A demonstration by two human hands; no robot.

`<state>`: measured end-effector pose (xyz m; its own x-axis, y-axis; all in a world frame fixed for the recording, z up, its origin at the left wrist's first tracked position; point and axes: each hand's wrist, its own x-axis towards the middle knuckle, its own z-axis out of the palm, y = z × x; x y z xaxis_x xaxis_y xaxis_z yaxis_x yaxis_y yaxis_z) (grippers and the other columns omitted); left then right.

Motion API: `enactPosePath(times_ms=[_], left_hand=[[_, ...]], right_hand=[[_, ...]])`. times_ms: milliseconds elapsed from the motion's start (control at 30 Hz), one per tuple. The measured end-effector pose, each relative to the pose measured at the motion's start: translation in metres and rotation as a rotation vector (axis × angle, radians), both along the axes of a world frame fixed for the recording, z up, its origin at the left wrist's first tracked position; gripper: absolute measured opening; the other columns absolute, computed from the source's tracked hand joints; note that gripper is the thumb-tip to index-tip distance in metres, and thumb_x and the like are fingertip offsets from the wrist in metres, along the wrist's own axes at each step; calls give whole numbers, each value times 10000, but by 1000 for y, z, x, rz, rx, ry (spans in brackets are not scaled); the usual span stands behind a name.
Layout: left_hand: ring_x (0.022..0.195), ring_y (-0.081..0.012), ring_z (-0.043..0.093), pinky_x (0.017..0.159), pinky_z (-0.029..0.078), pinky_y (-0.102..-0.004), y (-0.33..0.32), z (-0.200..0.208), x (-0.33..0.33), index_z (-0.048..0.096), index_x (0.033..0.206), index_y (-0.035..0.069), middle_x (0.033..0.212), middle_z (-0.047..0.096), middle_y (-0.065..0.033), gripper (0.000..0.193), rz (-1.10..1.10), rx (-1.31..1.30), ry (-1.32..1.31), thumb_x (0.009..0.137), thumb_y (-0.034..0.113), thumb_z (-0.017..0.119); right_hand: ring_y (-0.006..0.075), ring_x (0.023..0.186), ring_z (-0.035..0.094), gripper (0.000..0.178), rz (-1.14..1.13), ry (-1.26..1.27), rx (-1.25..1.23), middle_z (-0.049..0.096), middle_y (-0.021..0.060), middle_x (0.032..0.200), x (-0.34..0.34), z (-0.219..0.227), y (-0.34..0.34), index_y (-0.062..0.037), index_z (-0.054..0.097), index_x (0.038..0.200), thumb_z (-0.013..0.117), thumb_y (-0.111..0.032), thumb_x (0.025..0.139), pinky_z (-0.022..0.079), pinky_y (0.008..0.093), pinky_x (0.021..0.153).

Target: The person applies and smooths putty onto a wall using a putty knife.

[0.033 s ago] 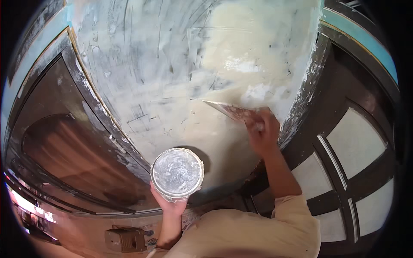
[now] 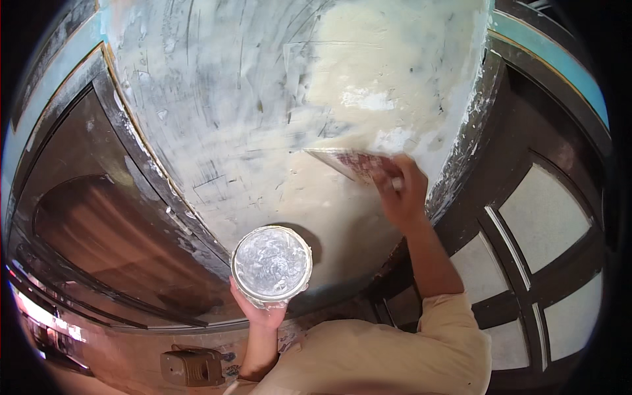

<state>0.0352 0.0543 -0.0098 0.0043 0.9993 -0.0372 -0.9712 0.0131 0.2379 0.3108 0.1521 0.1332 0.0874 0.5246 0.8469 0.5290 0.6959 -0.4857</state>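
My right hand (image 2: 403, 194) grips a wide putty knife (image 2: 349, 162), fingers closed round its near end. The triangular blade points left, its edge against or very close to the plastered wall (image 2: 368, 56). Cream and white filler covers much of that wall, with grey scratched patches on its left part. Below and to the left, my left hand (image 2: 265, 312) holds up a round bucket lid (image 2: 271, 263) from underneath. White filler is smeared over its face and crusted on the rim. Most of the left fingers are hidden beneath it.
A dark wooden door frame (image 2: 135, 141) with spattered filler borders the wall on the left. Opposite stands a dark door with pale panels (image 2: 545, 217). On the floor at lower left is a brown stool (image 2: 192, 367).
My right hand has shifted slightly, and the putty knife's tip sits a little farther left and up, its blade face turned more into view. My left hand and the bucket lid stay in place.
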Motion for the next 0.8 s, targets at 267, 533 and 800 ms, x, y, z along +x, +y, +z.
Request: enactPosePath(times_ms=[267,533,800], left_hand=[[1359,-365,404,1068,371,-620,8,-3,22,349,1492,200,1523,372,-100,723,-41,91,66,925,644,408],[1360,-360,402,1068,374,-613,8,10,39,355,1487,202,1515,383,-93,708,-10,85,95,931,640,394],[1339,-363,422,1063,386,-598,2,34,80,362,1478,184,1505,392,-94,711,-77,104,94,934,642,385]], right_hand=[[317,666,562,294,-551,-450,73,597,114,675,54,72,37,-63,589,831,692,-337,858,340,413,677],[194,781,611,254,-428,145,62,640,106,810,126,40,28,-3,628,996,605,-253,951,465,324,786],[148,705,562,374,-211,51,196,601,64,742,145,60,-5,-24,601,894,678,-389,918,472,306,680]])
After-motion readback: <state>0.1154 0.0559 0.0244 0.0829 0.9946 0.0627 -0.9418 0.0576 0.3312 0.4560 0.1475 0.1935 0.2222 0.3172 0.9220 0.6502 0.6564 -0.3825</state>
